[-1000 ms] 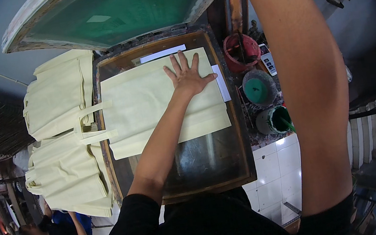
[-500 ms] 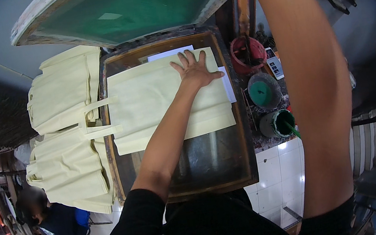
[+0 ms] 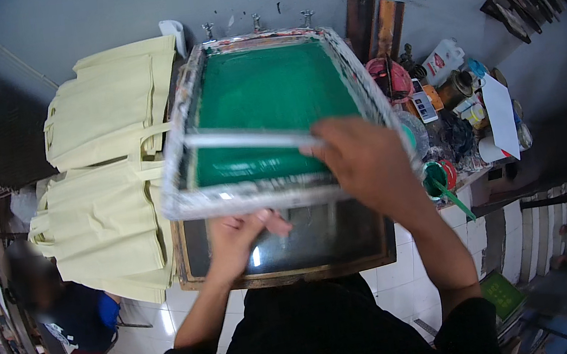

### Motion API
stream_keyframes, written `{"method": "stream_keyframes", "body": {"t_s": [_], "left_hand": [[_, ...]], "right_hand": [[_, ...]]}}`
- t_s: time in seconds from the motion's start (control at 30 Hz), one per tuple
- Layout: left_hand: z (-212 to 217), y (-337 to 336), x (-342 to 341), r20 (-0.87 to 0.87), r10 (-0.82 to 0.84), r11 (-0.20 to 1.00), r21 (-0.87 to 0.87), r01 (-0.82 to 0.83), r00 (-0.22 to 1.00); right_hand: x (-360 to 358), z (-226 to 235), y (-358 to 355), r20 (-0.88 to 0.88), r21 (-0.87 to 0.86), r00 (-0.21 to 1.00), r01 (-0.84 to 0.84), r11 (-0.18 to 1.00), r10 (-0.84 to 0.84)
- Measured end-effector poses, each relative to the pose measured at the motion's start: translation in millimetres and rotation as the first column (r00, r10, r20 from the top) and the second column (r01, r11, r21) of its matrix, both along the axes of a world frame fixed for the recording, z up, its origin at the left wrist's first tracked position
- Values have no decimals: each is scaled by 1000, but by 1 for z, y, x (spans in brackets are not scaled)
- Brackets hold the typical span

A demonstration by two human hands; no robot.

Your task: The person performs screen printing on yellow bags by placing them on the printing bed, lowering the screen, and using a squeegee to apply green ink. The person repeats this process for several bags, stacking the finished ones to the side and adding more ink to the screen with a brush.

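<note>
Work in hand: a screen-printing frame (image 3: 267,114) with green mesh is held over the dark printing board (image 3: 286,245), its near edge lifted a little above the glossy surface.
Right hand (image 3: 364,158): seen from the back, at the frame's near right corner, fingers curled together around the end of a pale squeegee bar (image 3: 249,140) that lies across the mesh.
Left hand (image 3: 237,230): placed beneath the frame's near rail, fingers together and bent up against its underside (a firm clamp on the rail cannot be told).
Bag under the screen: hidden by the frame; whether one lies on the board cannot be told.
Done so far: judged from the frame's position, the screen is brought nearly onto the board.
Left to do: no ink stroke appears begun, since the bar sits only part-way up the mesh.
Beside the board: stacks of cream tote bags (image 3: 109,172) to the left, ink pots (image 3: 436,177) to the right.
</note>
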State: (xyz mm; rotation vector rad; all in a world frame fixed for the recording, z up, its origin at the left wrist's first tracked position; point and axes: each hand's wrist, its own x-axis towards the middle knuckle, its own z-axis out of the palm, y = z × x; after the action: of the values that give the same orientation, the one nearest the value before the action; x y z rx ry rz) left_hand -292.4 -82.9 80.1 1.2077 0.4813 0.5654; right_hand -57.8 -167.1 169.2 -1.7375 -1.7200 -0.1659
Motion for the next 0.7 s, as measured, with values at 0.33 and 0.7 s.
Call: {"method": "stream_keyframes", "body": {"t_s": [0.33, 0.7], "left_hand": [[-89, -34, -17, -239, -36, 972, -234, -22, 970], [-93, -39, -19, -185, -18, 969, -246, -29, 983]], "right_hand": [[-4, -73, -1, 36, -259, 996, -67, 963, 79], [-5, -110, 1, 280, -248, 955, -28, 968, 100]]}}
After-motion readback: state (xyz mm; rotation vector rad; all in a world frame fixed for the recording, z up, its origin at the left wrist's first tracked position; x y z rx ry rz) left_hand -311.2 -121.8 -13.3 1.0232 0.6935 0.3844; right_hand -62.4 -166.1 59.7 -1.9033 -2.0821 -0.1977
